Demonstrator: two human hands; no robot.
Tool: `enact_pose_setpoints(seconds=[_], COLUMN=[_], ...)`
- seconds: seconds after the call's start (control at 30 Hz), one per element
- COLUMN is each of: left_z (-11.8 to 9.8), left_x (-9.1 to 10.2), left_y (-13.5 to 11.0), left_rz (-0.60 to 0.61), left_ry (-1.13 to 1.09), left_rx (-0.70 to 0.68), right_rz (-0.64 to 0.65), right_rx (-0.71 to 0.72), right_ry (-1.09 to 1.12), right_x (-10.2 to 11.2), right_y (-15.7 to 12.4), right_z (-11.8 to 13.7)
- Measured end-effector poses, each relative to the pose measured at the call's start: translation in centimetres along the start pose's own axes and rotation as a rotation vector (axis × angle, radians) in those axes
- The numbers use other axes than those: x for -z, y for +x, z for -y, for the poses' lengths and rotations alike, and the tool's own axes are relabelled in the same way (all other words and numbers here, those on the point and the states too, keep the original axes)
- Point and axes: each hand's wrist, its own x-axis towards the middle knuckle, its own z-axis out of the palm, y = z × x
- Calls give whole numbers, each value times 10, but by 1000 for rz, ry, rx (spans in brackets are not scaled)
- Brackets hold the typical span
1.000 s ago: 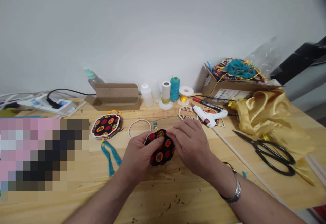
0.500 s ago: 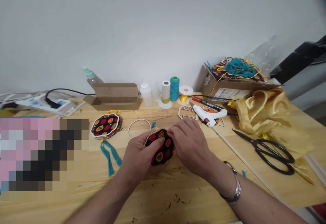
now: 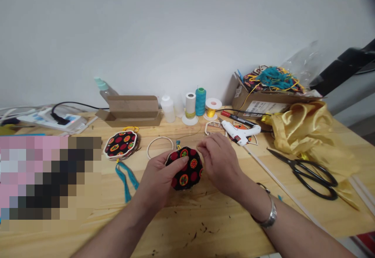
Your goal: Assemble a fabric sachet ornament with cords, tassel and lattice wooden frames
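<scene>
A small black fabric-covered piece with red and orange flowers (image 3: 186, 168) lies on the wooden table (image 3: 205, 226) in front of me. My left hand (image 3: 159, 178) grips its left side, thumb pressed on top. My right hand (image 3: 219, 160) sits just right of it, fingers curled in a pinch at its upper right edge; whether they hold anything is hidden. A teal and yellow tassel end (image 3: 178, 144) pokes out above the piece. A silver bracelet (image 3: 268, 215) circles my right wrist.
A stack of similar flowered pieces (image 3: 121, 144) with a teal tassel (image 3: 127, 178), a wooden ring (image 3: 159, 147), a glue gun (image 3: 240, 132), thread spools (image 3: 200, 101), black scissors (image 3: 307, 172), yellow satin cloth (image 3: 310, 133), and cardboard boxes (image 3: 131, 110) surround me.
My right hand has slid off the top of the flowered piece to its right edge, uncovering more of the fabric. My left hand keeps its hold.
</scene>
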Motion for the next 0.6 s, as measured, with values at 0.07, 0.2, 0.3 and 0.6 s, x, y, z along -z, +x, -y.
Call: enact_pose_setpoints(seconds=[0.07,0.2,0.3,0.6], left_z=[-1,-3,-4,-7], left_x=[-1,-1,-1,-4], left_y=[-1,-1,0,-1], left_rz=[-22,-57,-64,-124], left_ry=[-27,-41,-28,-27], left_rx=[19,27,12,-24], right_rz=[-24,-47,-13,36], right_rx=[-42,-107,-115,-55], right_ry=[-7,33,124,136], right_x=[1,2,2,5], right_y=[2,3,2,0], right_z=[-5,-9,-6,1])
